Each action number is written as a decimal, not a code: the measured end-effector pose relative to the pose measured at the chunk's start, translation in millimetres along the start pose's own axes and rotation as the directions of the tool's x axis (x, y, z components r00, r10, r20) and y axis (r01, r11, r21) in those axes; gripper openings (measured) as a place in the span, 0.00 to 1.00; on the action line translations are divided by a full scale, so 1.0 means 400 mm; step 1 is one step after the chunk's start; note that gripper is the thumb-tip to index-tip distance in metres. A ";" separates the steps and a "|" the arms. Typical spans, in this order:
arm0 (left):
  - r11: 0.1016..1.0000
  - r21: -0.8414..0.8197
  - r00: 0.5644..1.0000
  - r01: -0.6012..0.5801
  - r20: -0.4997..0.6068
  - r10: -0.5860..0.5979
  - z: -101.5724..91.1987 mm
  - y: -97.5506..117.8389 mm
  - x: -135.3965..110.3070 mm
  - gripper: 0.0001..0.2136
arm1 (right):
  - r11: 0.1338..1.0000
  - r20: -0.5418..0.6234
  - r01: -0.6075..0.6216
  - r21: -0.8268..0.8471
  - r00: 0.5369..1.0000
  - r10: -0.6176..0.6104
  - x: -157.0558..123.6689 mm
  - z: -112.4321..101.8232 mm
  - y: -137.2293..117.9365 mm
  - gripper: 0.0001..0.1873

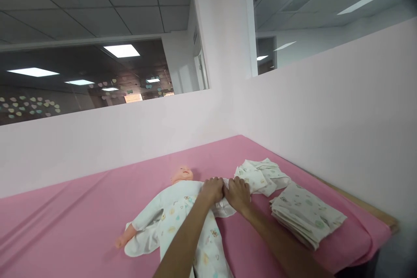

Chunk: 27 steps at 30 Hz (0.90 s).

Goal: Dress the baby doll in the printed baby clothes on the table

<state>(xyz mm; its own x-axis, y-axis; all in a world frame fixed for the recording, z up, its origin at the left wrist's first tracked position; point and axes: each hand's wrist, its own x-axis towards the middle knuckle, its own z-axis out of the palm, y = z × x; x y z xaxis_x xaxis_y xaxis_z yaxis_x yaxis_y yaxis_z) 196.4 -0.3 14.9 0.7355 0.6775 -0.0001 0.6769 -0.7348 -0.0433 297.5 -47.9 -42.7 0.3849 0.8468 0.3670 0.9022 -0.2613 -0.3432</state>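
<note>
A baby doll (183, 175) lies on its back on a pink-covered bed (97, 221). It wears a white long-sleeved top (150, 210) and a patterned garment (172, 221) over its lower body. My left hand (213, 190) and my right hand (238, 192) are close together at the doll's arm on the right side of the picture. Both have their fingers curled round the white sleeve there, and the doll's hand on that side is hidden. The other doll hand (125, 235) shows bare beyond its cuff. White cloth (224, 209) hangs below my hands.
Loosely bunched patterned clothes (260, 174) lie just beyond my right hand. Nearer the bed's right edge is a folded stack of patterned cloth (308, 213). White walls (332, 108) with windows meet in a corner behind the bed.
</note>
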 end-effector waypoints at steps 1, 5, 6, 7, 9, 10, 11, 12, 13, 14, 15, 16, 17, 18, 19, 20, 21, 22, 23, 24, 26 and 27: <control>1.000 -0.006 1.000 -0.015 0.002 0.015 0.007 0.004 0.009 0.15 | 1.000 0.011 0.019 -0.007 1.000 -0.019 -0.002 0.003 0.011 0.18; 0.999 -0.027 1.000 -0.022 -0.014 0.021 0.030 0.009 0.021 0.16 | 0.998 0.057 0.052 -0.030 0.997 -0.050 0.010 0.002 0.075 0.16; 0.999 -0.031 1.000 -0.010 -0.020 0.009 0.033 0.009 0.020 0.17 | 0.999 0.066 0.038 -0.037 0.997 -0.035 0.015 0.002 0.087 0.16; 0.999 -0.033 1.000 0.001 -0.025 -0.002 0.034 0.008 0.019 0.18 | 0.999 0.073 0.019 -0.041 0.997 -0.016 0.021 0.003 0.096 0.16; 0.999 -0.037 0.999 0.018 -0.031 -0.020 0.030 0.003 0.016 0.19 | 0.999 0.089 -0.018 -0.042 0.996 0.022 0.031 0.007 0.107 0.15; 0.999 -0.038 0.999 0.023 -0.032 -0.024 0.027 0.000 0.014 0.19 | 0.999 0.098 -0.036 -0.037 0.994 0.039 0.034 0.010 0.109 0.14; 0.999 -0.039 0.999 0.026 -0.033 -0.027 0.022 -0.004 0.012 0.20 | 0.998 0.106 -0.054 -0.030 0.993 0.057 0.037 0.012 0.110 0.14; 0.999 -0.039 0.999 0.030 -0.036 -0.031 0.017 -0.009 0.010 0.20 | 0.997 0.113 -0.071 -0.019 0.991 0.073 0.039 0.013 0.112 0.15; 0.999 -0.041 0.998 0.034 -0.043 -0.036 0.012 -0.015 0.007 0.21 | 0.996 0.118 -0.087 -0.008 0.989 0.088 0.041 0.014 0.113 0.16; 0.998 -0.044 0.998 0.039 -0.053 -0.041 0.007 -0.020 0.004 0.22 | 0.995 0.122 -0.101 0.006 0.988 0.099 0.043 0.014 0.116 0.17; 0.998 -0.049 0.997 0.043 -0.063 -0.046 0.003 -0.026 0.002 0.23 | 0.993 0.126 -0.112 0.021 0.986 0.108 0.044 0.014 0.120 0.18; 0.997 -0.058 0.996 0.047 -0.071 -0.051 -0.001 -0.031 -0.001 0.24 | 0.992 0.131 -0.120 0.037 0.985 0.115 0.046 0.014 0.125 0.18; 0.996 -0.069 0.996 0.049 -0.077 -0.054 -0.005 -0.036 -0.003 0.24 | 0.990 0.138 -0.127 0.053 0.983 0.119 0.048 0.015 0.130 0.19; 0.995 -0.083 0.995 0.049 -0.079 -0.055 -0.007 -0.040 -0.004 0.24 | 0.989 0.148 -0.132 0.068 0.981 0.121 0.050 0.016 0.135 0.19; 0.994 -0.098 0.995 0.047 -0.080 -0.055 -0.009 -0.043 -0.004 0.23 | 0.988 0.160 -0.135 0.080 0.980 0.121 0.052 0.018 0.139 0.19; 0.993 -0.113 0.995 0.046 -0.082 -0.055 -0.010 -0.044 -0.004 0.23 | 0.987 0.172 -0.132 0.089 0.978 0.115 0.054 0.022 0.142 0.19; 0.991 -0.126 0.994 0.047 -0.088 -0.058 -0.010 -0.044 -0.002 0.23 | 0.988 0.183 -0.121 0.095 0.978 0.102 0.055 0.026 0.144 0.19; 0.989 -0.138 0.993 0.050 -0.096 -0.064 -0.009 -0.043 0.000 0.23 | 0.990 0.191 -0.102 0.097 0.978 0.082 0.055 0.031 0.143 0.19; 0.987 -0.147 0.992 0.058 -0.105 -0.074 -0.006 -0.040 0.002 0.23 | 0.993 0.195 -0.077 0.093 0.979 0.057 0.054 0.037 0.139 0.19; 0.986 -0.154 0.990 0.067 -0.114 -0.085 -0.003 -0.036 0.003 0.24 | 0.995 0.195 -0.048 0.084 0.980 0.031 0.052 0.043 0.134 0.18; 0.983 -0.161 0.986 0.087 -0.129 -0.108 0.002 -0.027 0.004 0.24 | 0.998 0.189 0.008 0.055 0.982 -0.018 0.041 0.053 0.119 0.17; 0.982 -0.163 0.984 0.094 -0.138 -0.117 0.002 -0.023 0.002 0.24 | 0.999 0.184 0.035 0.037 0.982 -0.041 0.033 0.056 0.112 0.16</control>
<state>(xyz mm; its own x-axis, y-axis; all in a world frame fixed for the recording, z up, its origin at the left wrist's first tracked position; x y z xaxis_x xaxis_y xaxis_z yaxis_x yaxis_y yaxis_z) 190.6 6.9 14.4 0.6486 0.7477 0.1424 0.7384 -0.6635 0.1208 338.5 -38.1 -72.8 0.3050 0.9275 0.2160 0.9073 -0.2141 -0.3619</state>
